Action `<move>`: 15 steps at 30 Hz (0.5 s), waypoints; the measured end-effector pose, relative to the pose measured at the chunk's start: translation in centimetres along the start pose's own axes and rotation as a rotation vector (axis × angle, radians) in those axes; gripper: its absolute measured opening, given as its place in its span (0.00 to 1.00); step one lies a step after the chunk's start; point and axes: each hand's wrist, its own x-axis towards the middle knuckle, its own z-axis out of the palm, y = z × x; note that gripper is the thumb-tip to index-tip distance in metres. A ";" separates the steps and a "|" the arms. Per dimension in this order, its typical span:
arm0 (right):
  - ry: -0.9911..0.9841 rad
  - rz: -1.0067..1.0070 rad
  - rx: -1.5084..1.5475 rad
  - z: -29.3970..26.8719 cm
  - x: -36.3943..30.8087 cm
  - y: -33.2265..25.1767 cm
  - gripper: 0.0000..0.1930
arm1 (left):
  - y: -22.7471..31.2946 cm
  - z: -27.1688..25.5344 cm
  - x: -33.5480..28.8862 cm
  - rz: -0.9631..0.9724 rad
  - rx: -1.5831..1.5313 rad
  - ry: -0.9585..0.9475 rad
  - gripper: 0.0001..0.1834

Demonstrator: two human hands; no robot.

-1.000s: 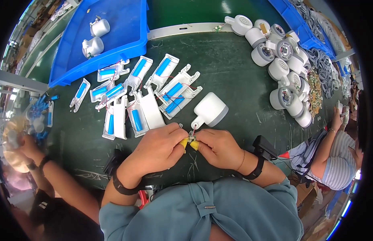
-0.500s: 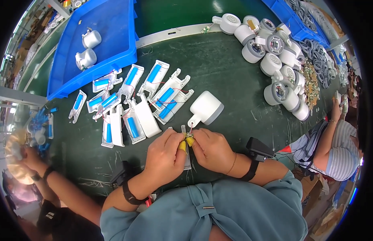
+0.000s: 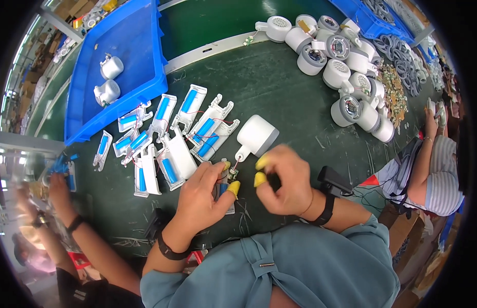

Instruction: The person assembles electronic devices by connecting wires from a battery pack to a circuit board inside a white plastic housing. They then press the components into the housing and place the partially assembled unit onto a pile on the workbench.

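My left hand (image 3: 201, 197) has yellow finger covers on its thumb and forefinger. Between those fingertips it steadies a small green circuit board (image 3: 232, 175). Under the board and hand lies a white handle shell with a blue battery (image 3: 223, 189), partly hidden. A thin wire runs from the board area to the neck of a white round fan head (image 3: 256, 134), lying on its side just beyond. My right hand (image 3: 287, 180), also in yellow finger covers, is a little to the right, thumb and forefinger apart with nothing visible between them.
Several white handle shells with blue batteries (image 3: 166, 167) lie to the left. A blue tray (image 3: 130, 41) holds two white parts. Fan heads (image 3: 337, 74) are piled at the right, beside small circuit boards (image 3: 395, 92) and grey rings (image 3: 397, 51). Other people work at both sides.
My right hand has let go of the small board and moved right, its fingers parting. My left hand stays by the board, its thumb and forefinger wider apart. The view has shifted slightly.
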 end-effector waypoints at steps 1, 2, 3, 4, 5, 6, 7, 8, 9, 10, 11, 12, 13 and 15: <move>0.114 -0.063 -0.120 -0.2 0.3 0.2 0.27 | -0.1 0.2 0.0 0.006 0.035 0.018 0.21; 0.128 -0.036 -0.195 -0.4 0.8 0.2 0.31 | 0.0 0.3 0.1 0.014 0.069 0.036 0.21; 0.143 -0.009 -0.271 -0.5 1.4 0.0 0.35 | 0.1 0.3 0.0 0.025 0.073 0.029 0.21; 0.125 0.049 -0.256 -0.3 1.5 0.4 0.38 | 0.1 0.5 0.2 0.027 0.078 0.045 0.20; 0.110 0.108 -0.241 -0.1 1.5 0.9 0.41 | 0.2 0.6 0.4 0.031 0.082 0.060 0.19; 0.092 0.167 -0.221 0.4 1.5 1.1 0.42 | 0.2 0.7 0.4 0.054 0.079 0.041 0.19; 0.118 0.186 -0.235 0.5 1.5 1.4 0.42 | 0.1 0.8 0.4 0.027 0.056 0.053 0.19; 0.046 0.205 -0.211 0.4 1.6 1.5 0.41 | 0.1 0.7 0.3 0.000 0.034 0.066 0.19; -0.025 0.225 -0.183 0.4 1.6 1.5 0.41 | 0.1 0.5 0.2 0.025 0.031 0.041 0.19; 0.044 0.195 -0.142 0.9 1.3 1.8 0.40 | -0.2 0.5 0.1 0.002 -0.009 0.046 0.20; 0.043 0.201 -0.138 0.9 1.1 1.8 0.39 | -0.4 0.6 0.0 -0.022 -0.049 0.051 0.21; 0.042 0.216 -0.113 0.8 1.1 1.8 0.39 | -0.6 0.7 -0.1 -0.018 -0.099 0.056 0.20; 0.039 0.230 -0.086 0.7 1.0 1.7 0.39 | -0.4 0.7 0.0 -0.004 -0.096 0.041 0.20; 0.053 0.221 -0.078 0.6 1.0 1.9 0.39 | 0.1 0.7 0.0 -0.087 -0.149 0.051 0.15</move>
